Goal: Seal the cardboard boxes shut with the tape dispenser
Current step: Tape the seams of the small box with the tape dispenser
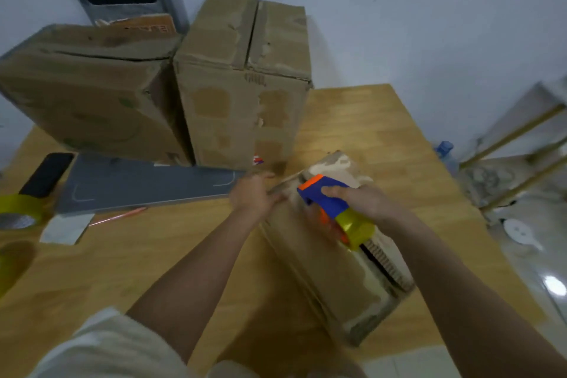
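Right hand (359, 201) gripping tape dispenser (334, 209) on small box (331, 255), centre right; left hand (254, 195) pinching its far edge. Pull straight, pressing firmly.

Both forearms are bare from the elbow down, with no watch, ring or glove on the left hand (256, 196) or the right hand (365, 201). A pale, off-white short sleeve (104, 344) covers the left upper arm at the bottom edge of the view. Its cloth looks soft and loosely folded, with no print showing.
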